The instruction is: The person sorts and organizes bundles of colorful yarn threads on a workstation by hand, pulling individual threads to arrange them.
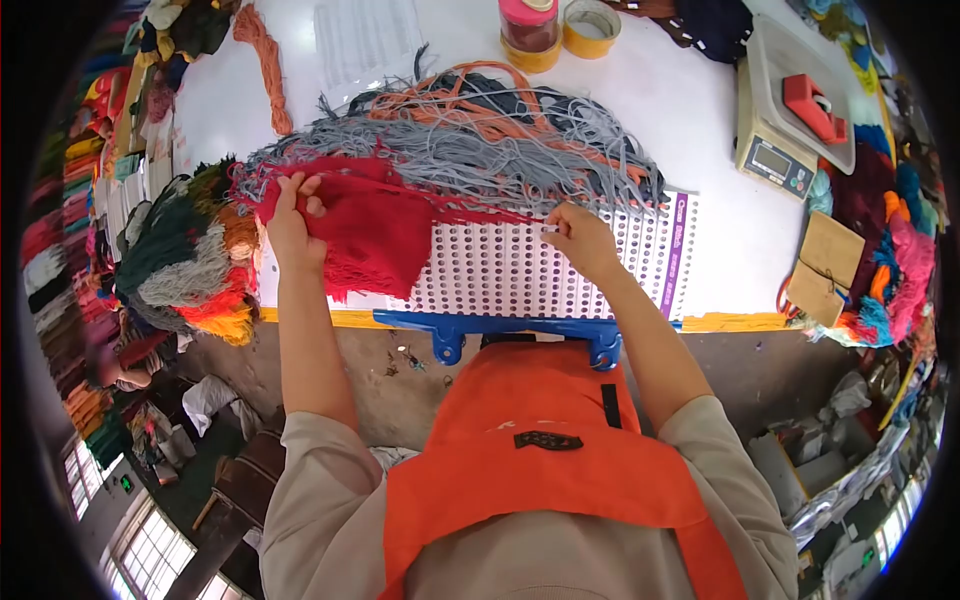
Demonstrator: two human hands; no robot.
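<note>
A thick bundle of red embroidery thread (375,235) lies over the left part of a white perforated card (520,270) with a purple printed strip. My left hand (297,215) is at the bundle's upper left, its fingers curled around some red strands. Several red strands run from the bundle to the right, across the card. Their far end is pinched between the thumb and fingers of my right hand (585,242). Just beyond both hands spreads a tangled heap of grey and orange threads (480,135). A blue clip bar (520,327) holds the card's near edge.
Skeins of mixed colours (190,270) are piled on the left, with more yarn (905,270) at the right edge. A digital scale (775,165) carries a red tape dispenser (815,108). Tape rolls (590,28) and an orange skein (264,70) lie at the back.
</note>
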